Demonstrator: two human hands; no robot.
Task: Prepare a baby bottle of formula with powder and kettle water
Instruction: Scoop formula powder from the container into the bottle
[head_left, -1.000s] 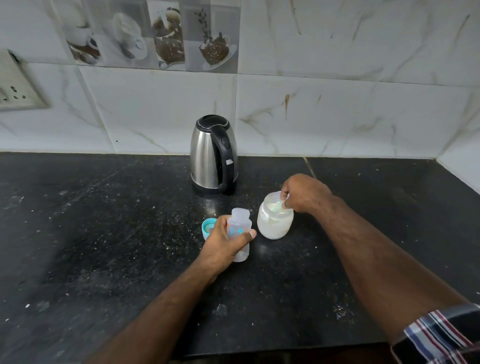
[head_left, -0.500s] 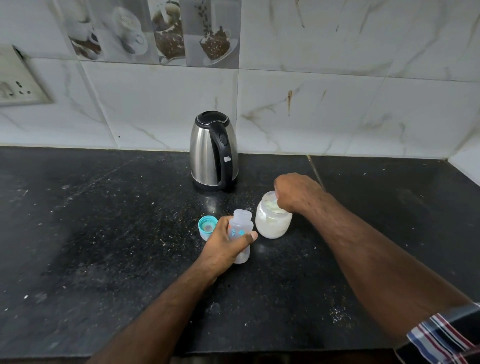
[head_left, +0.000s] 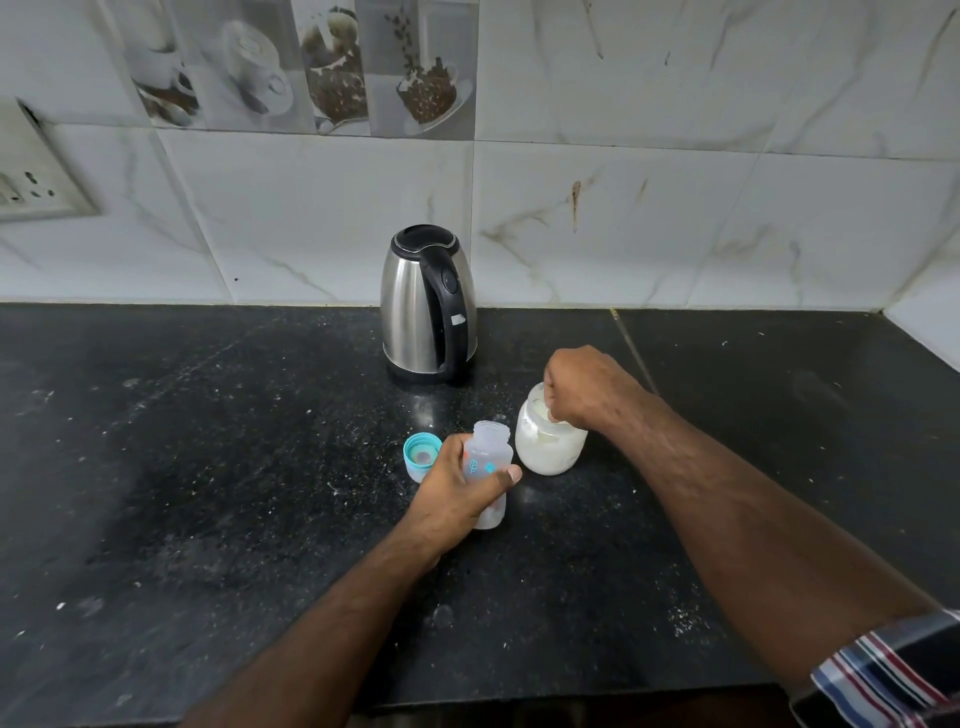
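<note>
Since a second ago, barely shifted: right hand (head_left: 587, 387) dipped slightly deeper into jar (head_left: 550, 447) mouth, fingers curled, whatever pinched hidden. Left hand (head_left: 457, 488) wrapped round open bottle (head_left: 488, 462), upright on black counter (head_left: 208, 467), just beside jar. Teal cap (head_left: 420, 457) left of bottle; kettle (head_left: 427, 304) behind, against wall.

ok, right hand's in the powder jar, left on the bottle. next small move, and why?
Probably lift the right hand out of the powder jar and across to the open baby bottle. The left hand holds the bottle upright beside the jar, its teal cap off. Whether a scoop is held is hidden.
</note>
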